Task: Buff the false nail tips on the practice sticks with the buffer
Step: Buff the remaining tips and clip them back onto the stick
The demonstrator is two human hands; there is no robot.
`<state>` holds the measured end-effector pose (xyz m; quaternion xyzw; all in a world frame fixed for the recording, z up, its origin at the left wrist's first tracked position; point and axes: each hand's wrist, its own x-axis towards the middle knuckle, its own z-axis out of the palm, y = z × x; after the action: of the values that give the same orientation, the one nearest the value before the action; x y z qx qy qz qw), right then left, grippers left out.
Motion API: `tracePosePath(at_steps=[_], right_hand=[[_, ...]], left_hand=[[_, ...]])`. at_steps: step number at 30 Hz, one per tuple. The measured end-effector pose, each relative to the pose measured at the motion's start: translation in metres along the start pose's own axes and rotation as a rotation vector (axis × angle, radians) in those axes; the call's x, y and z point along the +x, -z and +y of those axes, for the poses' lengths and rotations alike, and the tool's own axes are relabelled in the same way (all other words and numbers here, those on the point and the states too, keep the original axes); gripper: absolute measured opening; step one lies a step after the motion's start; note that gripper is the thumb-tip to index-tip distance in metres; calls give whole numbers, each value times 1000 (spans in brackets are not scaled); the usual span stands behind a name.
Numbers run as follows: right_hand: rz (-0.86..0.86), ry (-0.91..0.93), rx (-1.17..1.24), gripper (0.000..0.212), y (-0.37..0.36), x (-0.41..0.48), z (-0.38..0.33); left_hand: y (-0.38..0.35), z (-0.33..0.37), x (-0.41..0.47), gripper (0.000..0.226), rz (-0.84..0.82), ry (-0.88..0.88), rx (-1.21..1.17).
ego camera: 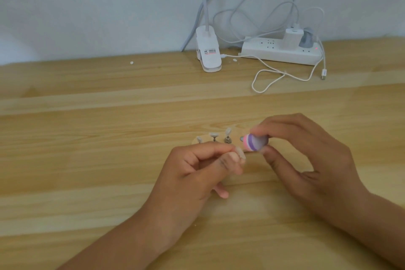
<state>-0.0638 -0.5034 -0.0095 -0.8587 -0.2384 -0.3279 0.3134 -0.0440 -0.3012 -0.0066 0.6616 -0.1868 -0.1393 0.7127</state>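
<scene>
My left hand [197, 171] pinches a practice stick whose clear false nail tip [240, 152] pokes out past my fingertips; the stick itself is hidden in my fingers. My right hand [306, 158] grips a small buffer [254, 142] with pink, white and purple bands, its end close to the held tip. Whether the buffer touches the tip is blurred. Behind my hands a low wooden holder [195, 142] carries three more sticks with clear nail tips [213, 135] standing upright in a row.
The wooden table [87, 138] runs to a pale wall. At the back stand a white clip lamp base [208, 55] and a white power strip [282, 50] with plugs. A loose white cable [271, 76] loops on the table in front of the strip.
</scene>
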Motion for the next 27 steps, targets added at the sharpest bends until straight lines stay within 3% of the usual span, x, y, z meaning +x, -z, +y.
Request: tracePosePath(at_steps=[13,17,20,24,27], right_hand=[[-123,203,-14,36,-3,-6,-6],[-119,156,-9,36,0,-2,-1],[-156,216,-3,40,-2,-5,-5],[-131,126,1,34,2,-1,4],[-134,204,42,34,-5,-6,-6]], left_hand=[[-6,2,-2,14,23,-82,195],[-4,0,-2,8,56,-114,256],[-5,1,-2,12,35,-127,213],[-4,0,-2,7,56,-109,218],[-4,3,-2,17,37,-114,186]])
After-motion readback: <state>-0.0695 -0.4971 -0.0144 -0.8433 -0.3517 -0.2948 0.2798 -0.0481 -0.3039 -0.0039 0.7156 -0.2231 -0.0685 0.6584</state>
